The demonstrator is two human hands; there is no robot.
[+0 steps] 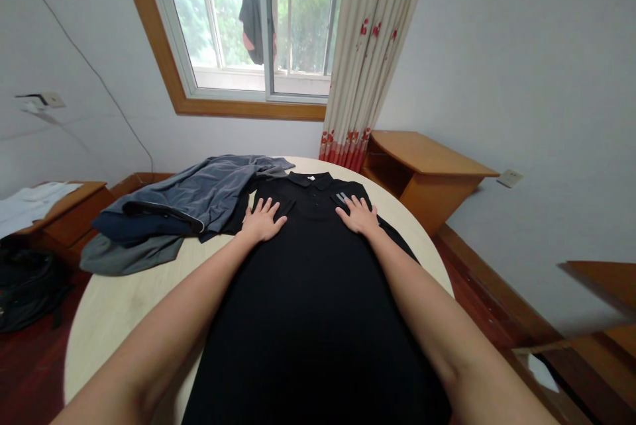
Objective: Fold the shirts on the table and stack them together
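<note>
A black polo shirt (313,266) lies spread front side up on a round pale table (129,306), its collar at the far end. My left hand (262,220) rests flat on the shirt's left shoulder area, fingers spread. On the other side of the chest, my right hand (358,214) presses flat beside a small grey striped mark, fingers apart. Neither hand grips the cloth. The shirt's lower end runs toward me, and its hem is hard to make out.
Grey and dark blue clothes (199,187) are heaped at the table's far left. A wooden cabinet (427,153) stands behind right, beside a floral curtain (368,47) and window. A black bag (30,286) sits on the floor at left.
</note>
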